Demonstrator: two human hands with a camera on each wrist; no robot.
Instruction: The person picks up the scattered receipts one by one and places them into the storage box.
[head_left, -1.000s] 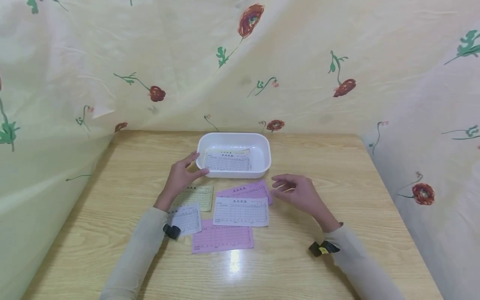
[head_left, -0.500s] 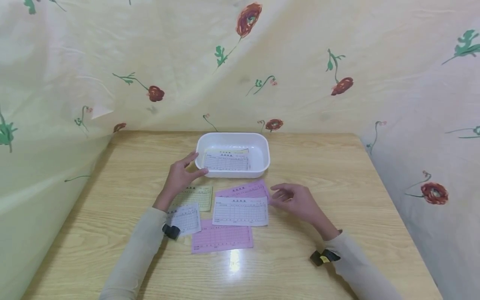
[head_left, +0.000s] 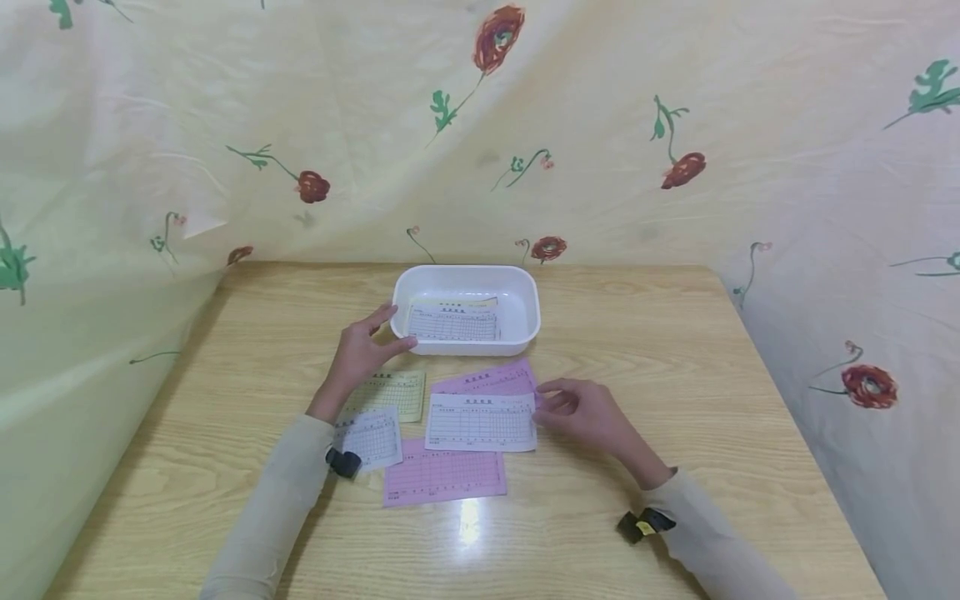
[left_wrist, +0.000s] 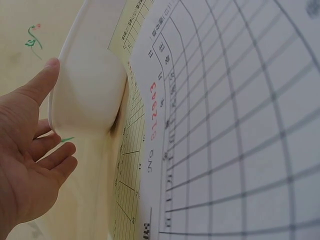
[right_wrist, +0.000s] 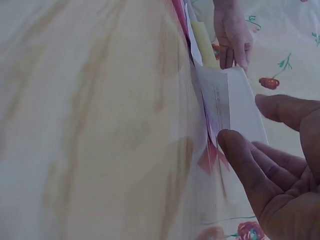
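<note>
Head view: the right hand (head_left: 581,410) has dropped toward the bench (head_left: 675,333) since a second ago and now sits, fingers loosely bent and gripping nothing, at the right edge of the white form (head_left: 481,422), centre frame; contact looks imminent. The left hand (head_left: 358,350) has not moved: straight fingers rest on the white tray (head_left: 525,287) at its left wall.

Left wrist view: that open hand (left_wrist: 30,165) touches the tray (left_wrist: 87,95), frame left.

Right wrist view: the fingertips (right_wrist: 235,145) are just beside the form's edge (right_wrist: 235,107), a white gridded slip lying flat over pink sheets (right_wrist: 209,155).
</note>
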